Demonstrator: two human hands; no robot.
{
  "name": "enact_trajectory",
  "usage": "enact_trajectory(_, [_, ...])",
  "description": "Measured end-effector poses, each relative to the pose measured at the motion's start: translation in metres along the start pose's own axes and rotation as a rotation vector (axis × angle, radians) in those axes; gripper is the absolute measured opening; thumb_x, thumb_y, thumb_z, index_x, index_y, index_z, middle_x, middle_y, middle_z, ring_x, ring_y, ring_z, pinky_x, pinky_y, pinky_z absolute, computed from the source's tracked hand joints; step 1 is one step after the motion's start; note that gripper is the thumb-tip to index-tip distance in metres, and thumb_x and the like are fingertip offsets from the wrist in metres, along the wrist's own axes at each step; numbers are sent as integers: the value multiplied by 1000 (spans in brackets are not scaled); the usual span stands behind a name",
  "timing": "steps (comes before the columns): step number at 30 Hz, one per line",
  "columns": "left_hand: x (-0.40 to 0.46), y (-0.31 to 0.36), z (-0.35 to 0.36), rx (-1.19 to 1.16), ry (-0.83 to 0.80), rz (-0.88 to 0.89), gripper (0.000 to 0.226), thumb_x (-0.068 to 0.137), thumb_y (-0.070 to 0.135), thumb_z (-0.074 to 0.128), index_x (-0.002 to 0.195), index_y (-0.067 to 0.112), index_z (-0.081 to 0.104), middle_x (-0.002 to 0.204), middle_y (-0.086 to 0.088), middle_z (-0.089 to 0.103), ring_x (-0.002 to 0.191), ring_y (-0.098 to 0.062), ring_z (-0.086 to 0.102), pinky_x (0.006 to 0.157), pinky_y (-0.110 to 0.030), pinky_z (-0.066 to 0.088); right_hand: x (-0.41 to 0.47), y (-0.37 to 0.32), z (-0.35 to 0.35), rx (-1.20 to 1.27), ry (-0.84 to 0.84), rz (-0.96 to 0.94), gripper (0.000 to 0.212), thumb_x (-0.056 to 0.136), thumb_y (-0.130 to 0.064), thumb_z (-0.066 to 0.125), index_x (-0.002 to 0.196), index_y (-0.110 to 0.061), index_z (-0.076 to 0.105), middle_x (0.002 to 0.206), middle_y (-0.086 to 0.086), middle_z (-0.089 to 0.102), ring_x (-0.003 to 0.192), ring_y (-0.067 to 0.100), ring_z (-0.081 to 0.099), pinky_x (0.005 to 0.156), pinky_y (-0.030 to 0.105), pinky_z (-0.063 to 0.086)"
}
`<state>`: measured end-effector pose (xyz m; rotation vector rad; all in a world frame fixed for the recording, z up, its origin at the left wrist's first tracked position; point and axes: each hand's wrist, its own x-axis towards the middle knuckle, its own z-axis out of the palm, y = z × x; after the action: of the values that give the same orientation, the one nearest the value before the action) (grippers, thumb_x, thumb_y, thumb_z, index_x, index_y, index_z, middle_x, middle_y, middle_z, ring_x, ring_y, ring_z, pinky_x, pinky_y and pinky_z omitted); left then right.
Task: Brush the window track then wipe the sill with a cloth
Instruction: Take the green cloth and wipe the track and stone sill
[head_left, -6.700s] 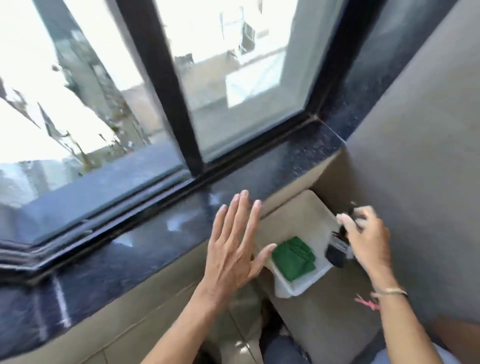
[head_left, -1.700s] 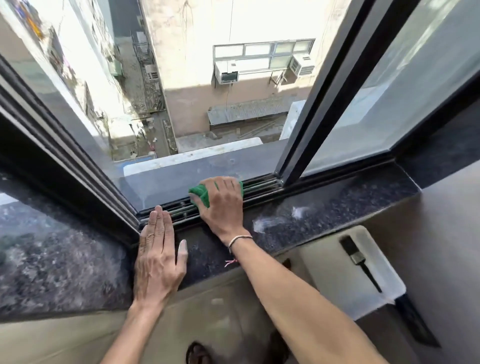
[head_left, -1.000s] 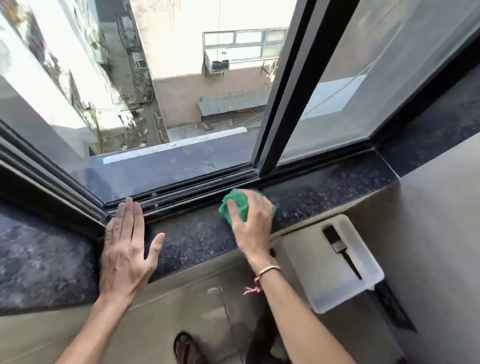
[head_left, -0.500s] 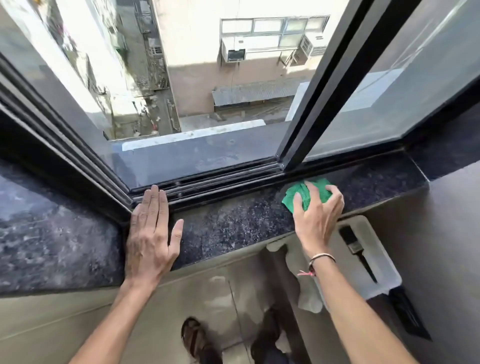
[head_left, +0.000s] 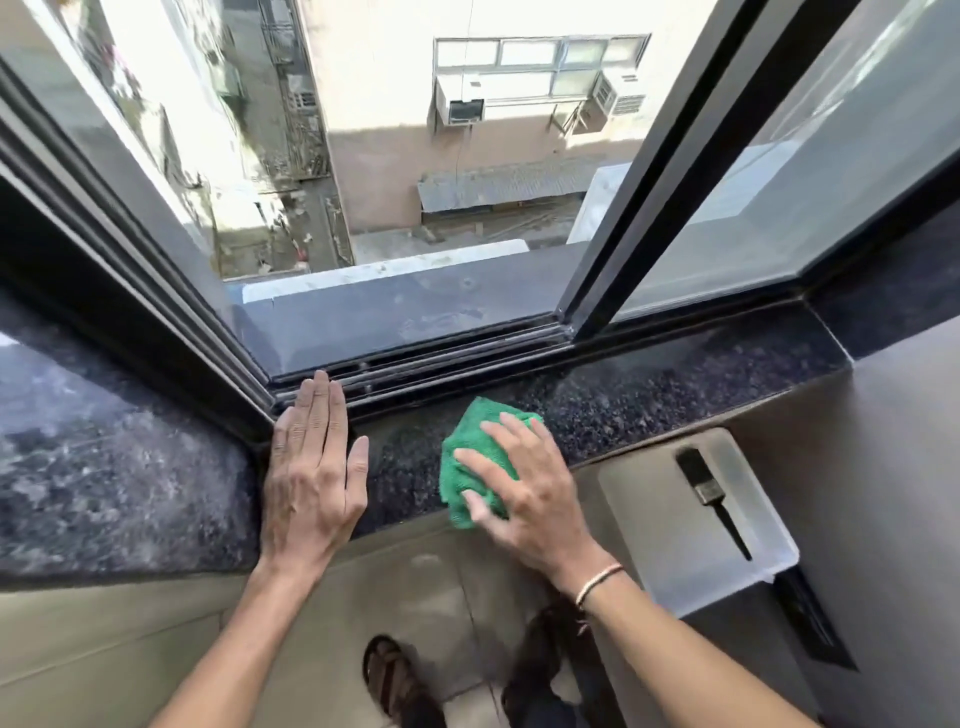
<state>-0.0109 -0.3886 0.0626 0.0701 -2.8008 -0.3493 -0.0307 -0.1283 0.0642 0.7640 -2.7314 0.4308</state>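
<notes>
Right hand (head_left: 535, 499) fingers spread, pressing crumpled green cloth (head_left: 467, 441) beneath them onto dark speckled stone sill (head_left: 649, 400). Left hand (head_left: 309, 478) flat, fingers straight, tips touching black window track (head_left: 457, 358).

Swept the green cloth (head_left: 475, 457) leftward along the sill (head_left: 649, 400) under the right hand (head_left: 530, 488), away from the back edge by the track (head_left: 441, 364) to the front edge; now overhanging it slightly

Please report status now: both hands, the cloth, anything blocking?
Left hand flat on sill, open. Right hand presses green cloth on sill. Brush lies in white tray. No obstacle seen.
</notes>
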Motion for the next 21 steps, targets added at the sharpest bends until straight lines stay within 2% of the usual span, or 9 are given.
enact_trajectory(2, [1,1,-2,-9,1,-10,65,102,29,40,156,-4,30,167,-22,29,156,-33,29,130,-48,23,10,19,-9,-20,27,238,39,88,-37,67,125,-26,73,137,14,65,135,37,57,121,59,36])
enact_trajectory(5, [2,3,-3,-11,-13,-15,65,100,27,40,156,-4,31,167,-22,29,157,-32,29,129,-49,25,38,-14,7,-43,123,645,39,85,-33,68,123,-24,74,138,14,62,135,36,53,124,57,31])
enact_trajectory(7, [2,3,-3,-23,-19,-15,65,98,25,39,156,-4,31,168,-22,29,157,-32,29,129,-50,26,53,-51,18,-29,143,697,42,84,-36,65,125,-27,72,141,12,60,138,33,50,127,54,27])
enact_trajectory(9, [2,2,-3,-22,-15,-8,66,97,24,40,156,-5,32,167,-23,29,156,-33,30,128,-51,27,49,-76,25,23,84,526,45,85,-39,63,129,-30,67,144,9,57,141,31,47,129,52,22])
enact_trajectory(11, [1,1,-1,-12,-13,5,68,94,24,40,155,-6,33,166,-24,31,155,-35,33,128,-51,27,27,-74,27,65,29,234,46,86,-40,65,131,-31,66,144,9,59,141,31,49,128,52,26])
enact_trajectory(14, [1,1,0,-26,-14,4,70,92,24,41,155,-6,33,166,-25,31,154,-37,34,127,-52,27,4,-21,10,68,-21,-138,47,83,-37,71,129,-29,70,142,11,64,139,31,55,124,52,36])
enact_trajectory(16, [1,1,-1,-48,-23,-4,72,92,25,41,156,-6,31,167,-24,29,155,-36,32,127,-53,27,0,25,-7,22,-65,-199,47,81,-33,73,127,-26,73,140,13,66,136,33,58,121,55,39])
enact_trajectory(18, [2,1,-2,-52,-35,-12,73,92,27,41,157,-5,29,168,-22,26,157,-34,28,129,-51,24,2,54,-18,3,-29,-12,44,82,-32,70,124,-21,76,136,16,67,131,37,61,116,61,42])
enact_trajectory(21, [1,2,-3,-52,-45,-11,73,92,28,41,157,-4,28,169,-21,25,158,-33,27,130,-49,22,22,26,-5,-34,110,495,42,86,-34,60,123,-20,75,136,16,65,131,40,57,119,61,37])
